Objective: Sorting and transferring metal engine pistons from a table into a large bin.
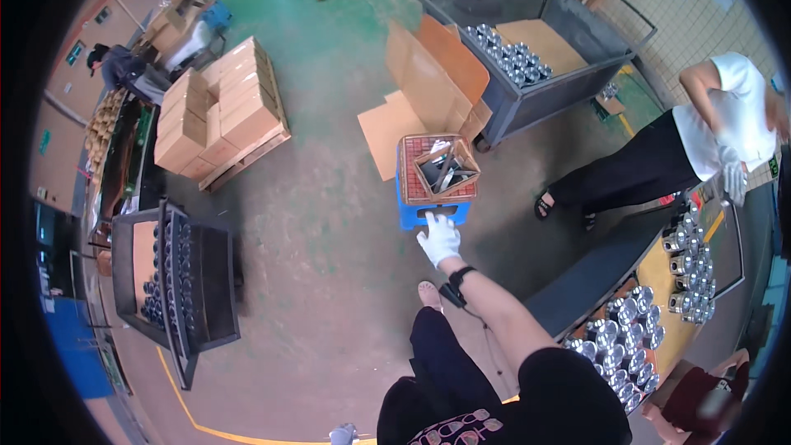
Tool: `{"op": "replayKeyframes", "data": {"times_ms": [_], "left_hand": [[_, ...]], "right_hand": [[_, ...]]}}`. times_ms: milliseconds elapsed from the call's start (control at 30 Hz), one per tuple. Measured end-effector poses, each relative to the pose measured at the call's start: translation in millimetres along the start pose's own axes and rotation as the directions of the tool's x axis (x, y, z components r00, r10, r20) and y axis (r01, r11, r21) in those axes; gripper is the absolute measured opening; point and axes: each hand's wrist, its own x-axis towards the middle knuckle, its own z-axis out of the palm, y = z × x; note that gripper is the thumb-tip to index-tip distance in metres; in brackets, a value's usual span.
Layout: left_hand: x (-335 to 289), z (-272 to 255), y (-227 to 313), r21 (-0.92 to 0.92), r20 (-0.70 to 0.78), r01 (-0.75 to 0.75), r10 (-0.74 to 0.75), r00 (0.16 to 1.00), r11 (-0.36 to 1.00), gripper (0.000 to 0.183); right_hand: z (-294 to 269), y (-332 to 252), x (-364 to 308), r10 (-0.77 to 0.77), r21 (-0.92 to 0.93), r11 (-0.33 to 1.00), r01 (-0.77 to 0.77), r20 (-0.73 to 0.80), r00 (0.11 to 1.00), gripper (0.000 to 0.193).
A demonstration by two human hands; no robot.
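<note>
My right hand (441, 242), in a white glove, reaches forward with thumb and forefinger apart. Its fingertips are at the slot in the side of a blue plastic stool (409, 213); whether they touch it I cannot tell. On the stool lies a red gridded tray (414, 166) with a wooden-looking rim. A small open carton (447, 191) sits on it, with dark and light items inside that are too small to name. Down at the lower edge is my gloved left hand (343, 434), partly cut off, its fingers not clear.
Flattened cardboard (391, 130) stands behind the stool, by a grey metal cart (527, 111) of shiny metal parts. Another person (725, 115) stands at right beside a bench with more metal parts (622, 346). A parts cart (216, 280) and a pallet of cartons (247, 91) are at left.
</note>
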Motion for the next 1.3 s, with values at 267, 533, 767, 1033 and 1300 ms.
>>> {"op": "replayKeyframes", "data": {"times_ms": [267, 533, 767, 1033, 1300], "left_hand": [[-12, -188, 199, -0.281, -0.312, 0.042, -0.133, 0.941, 0.959, 0.051], [59, -89, 95, -0.602, 0.051, 0.045, -0.017, 0.999, 0.798, 0.036], [118, -178, 165, 0.049, -0.103, -0.337, 0.34, 0.935, 0.94, 0.033], [197, -172, 107, 0.049, -0.063, -0.516, 0.518, 0.853, 0.855, 0.03], [201, -114, 34, -0.018, 0.301, -0.362, 0.35, 0.887, 0.932, 0.021]], "right_hand": [[100, 9, 181, -0.38, -0.63, 0.685, 0.367, 0.121, 0.917, 0.018], [-10, -25, 154, -0.473, -0.499, 0.782, 0.373, -0.086, 0.877, 0.019], [-231, 8, -98, -0.093, -0.051, 0.995, 0.081, -0.708, 0.7, 0.01], [-275, 91, -432, 0.377, 0.058, 0.793, -0.606, -0.828, 0.414, 0.03], [-256, 137, -542, 0.341, 0.12, 0.825, -0.552, -0.885, 0.317, 0.031]]}}
